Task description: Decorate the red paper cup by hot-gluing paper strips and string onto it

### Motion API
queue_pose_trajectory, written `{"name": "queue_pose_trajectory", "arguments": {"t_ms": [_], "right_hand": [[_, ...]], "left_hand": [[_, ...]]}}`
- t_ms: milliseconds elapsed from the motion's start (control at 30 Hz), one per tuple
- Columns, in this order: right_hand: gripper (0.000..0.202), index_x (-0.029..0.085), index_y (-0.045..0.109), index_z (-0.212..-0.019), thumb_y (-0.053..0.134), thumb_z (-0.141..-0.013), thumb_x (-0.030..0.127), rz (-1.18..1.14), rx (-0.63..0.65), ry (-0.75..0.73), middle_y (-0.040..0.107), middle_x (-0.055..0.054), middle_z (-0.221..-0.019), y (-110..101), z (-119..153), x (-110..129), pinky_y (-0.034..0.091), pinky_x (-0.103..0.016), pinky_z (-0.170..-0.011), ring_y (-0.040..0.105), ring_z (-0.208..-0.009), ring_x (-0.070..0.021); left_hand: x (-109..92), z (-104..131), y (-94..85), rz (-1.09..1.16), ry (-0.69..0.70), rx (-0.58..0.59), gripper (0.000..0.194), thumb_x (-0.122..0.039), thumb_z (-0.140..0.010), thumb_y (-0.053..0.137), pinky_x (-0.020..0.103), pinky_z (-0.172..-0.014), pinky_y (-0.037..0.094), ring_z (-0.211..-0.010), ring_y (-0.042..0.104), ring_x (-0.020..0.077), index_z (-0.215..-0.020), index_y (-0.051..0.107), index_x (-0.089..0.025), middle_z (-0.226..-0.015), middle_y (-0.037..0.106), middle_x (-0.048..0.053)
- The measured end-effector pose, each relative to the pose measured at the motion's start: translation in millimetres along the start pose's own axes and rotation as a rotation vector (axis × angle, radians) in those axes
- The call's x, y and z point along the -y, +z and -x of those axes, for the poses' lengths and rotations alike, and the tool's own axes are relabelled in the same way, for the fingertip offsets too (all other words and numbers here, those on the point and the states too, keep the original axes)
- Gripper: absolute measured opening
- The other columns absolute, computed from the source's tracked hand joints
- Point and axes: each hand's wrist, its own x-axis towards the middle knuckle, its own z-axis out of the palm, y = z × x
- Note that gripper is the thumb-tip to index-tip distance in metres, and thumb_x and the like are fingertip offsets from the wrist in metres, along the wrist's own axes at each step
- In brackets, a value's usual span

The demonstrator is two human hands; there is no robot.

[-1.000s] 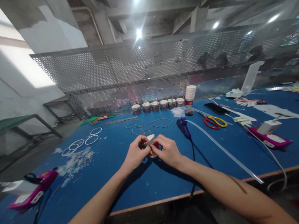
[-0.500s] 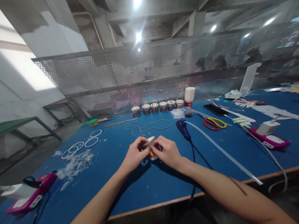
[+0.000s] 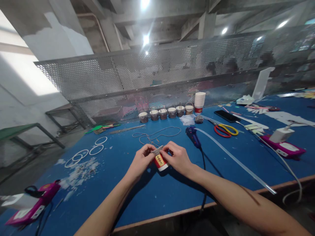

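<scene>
Between my two hands is a red and white paper cup (image 3: 161,162) with a yellow label, tilted so its white base points toward me. Grey cord (image 3: 157,150) lies around its rim. My left hand (image 3: 142,160) pinches the rim from the left, thumb in front. On the other side my right hand (image 3: 177,158) grips the rim with thumb and fingers closed. A loose length of the cord (image 3: 162,130) loops across the table just beyond the cup. To the right of my right hand lies a blue glue gun (image 3: 193,136).
Several cord-wrapped cups (image 3: 163,114) line the back beside a stack of paper cups (image 3: 199,100). Scissors (image 3: 225,130), a phone (image 3: 226,116) and a clear plastic strip (image 3: 236,157) are to the right. White rings (image 3: 96,149), scraps (image 3: 81,173) and a magenta power strip (image 3: 34,205) are left.
The cup has tipped, its opening turning away from me and its base toward me, so the label now shows. Both hands have stayed at the rim.
</scene>
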Motion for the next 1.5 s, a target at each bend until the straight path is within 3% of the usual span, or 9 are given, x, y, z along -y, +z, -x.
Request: {"name": "queue_pose_trajectory", "arguments": {"t_ms": [200, 633, 867, 1000, 1267, 1367, 1500], "right_hand": [[0.02, 0.021, 0.061, -0.071, 0.055, -0.09, 0.025, 0.001, 0.004, -0.005, 0.063, -0.001, -0.072, 0.4, -0.4, -0.6, 0.044, -0.025, -0.059, 0.059, -0.064, -0.0142], [0.021, 0.021, 0.063, -0.078, 0.051, -0.093, 0.028, -0.011, 0.063, 0.037, 0.064, -0.001, -0.076, -7.3, -4.1, -1.3, 0.043, -0.025, -0.061, 0.058, -0.065, -0.0141], [0.014, 0.021, 0.064, -0.088, 0.054, -0.091, 0.03, 0.059, 0.047, 0.105, 0.068, -0.005, -0.088, -14.3, -15.7, -14.9, 0.047, -0.033, -0.077, 0.063, -0.085, -0.0201], [0.015, 0.021, 0.063, -0.089, 0.053, -0.09, 0.031, 0.007, 0.07, 0.16, 0.067, -0.005, -0.089, -27.5, -15.0, -17.2, 0.049, -0.035, -0.078, 0.063, -0.084, -0.0201], [0.012, 0.021, 0.065, -0.086, 0.054, -0.088, 0.025, -0.027, 0.229, 0.183, 0.067, -0.004, -0.085, -68.0, 19.7, -18.3, 0.052, -0.031, -0.07, 0.065, -0.075, -0.018], [0.012, 0.021, 0.067, -0.086, 0.055, -0.086, 0.019, -0.035, 0.269, 0.133, 0.068, -0.004, -0.085, -61.4, 18.6, -12.1, 0.051, -0.029, -0.068, 0.065, -0.074, -0.0171], [0.012, 0.021, 0.067, -0.082, 0.058, -0.086, 0.015, -0.067, 0.293, 0.078, 0.068, -0.002, -0.081, -36.9, 5.3, 7.7, 0.048, -0.027, -0.068, 0.064, -0.075, -0.0151]], "left_hand": [[-2.4, 1.2, -0.1, 0.022, -0.009, 0.01, 0.015, -0.029, -0.063, 0.066, 0.023, -0.05, 0.033, -0.05, 0.042, 0.0094, -0.072, 0.06, -0.019, -0.057, 0.051, -0.005], [2.1, -0.9, -0.4, -0.059, 0.022, -0.103, 0.01, -0.025, -0.061, 0.06, 0.021, -0.049, 0.03, -0.052, 0.042, 0.0103, -0.068, 0.056, -0.02, -0.058, 0.051, -0.005], [0.7, -5.2, -3.3, -0.011, -0.052, -0.152, 0.015, -0.032, -0.059, 0.061, 0.02, -0.046, 0.028, -0.047, 0.039, 0.0088, -0.067, 0.055, -0.02, -0.053, 0.048, -0.006], [-0.1, -7.1, -6.3, 0.041, -0.081, -0.157, 0.012, -0.028, -0.058, 0.058, 0.02, -0.044, 0.026, -0.044, 0.037, 0.0084, -0.066, 0.057, -0.019, -0.05, 0.047, -0.007], [3.5, -6.2, -5.4, 0.052, -0.072, -0.114, 0.015, -0.028, -0.061, 0.065, 0.021, -0.047, 0.029, -0.049, 0.042, 0.0089, -0.07, 0.059, -0.018, -0.057, 0.053, -0.005], [3.8, -5.4, -2.1, 0.047, -0.053, -0.099, 0.019, -0.03, -0.06, 0.07, 0.021, -0.048, 0.031, -0.052, 0.046, 0.01, -0.07, 0.058, -0.019, -0.059, 0.056, -0.004], [4.4, -4.0, 0.4, 0.035, -0.025, -0.093, 0.019, -0.031, -0.061, 0.07, 0.022, -0.049, 0.032, -0.053, 0.046, 0.0101, -0.07, 0.059, -0.018, -0.058, 0.056, -0.004]]}}
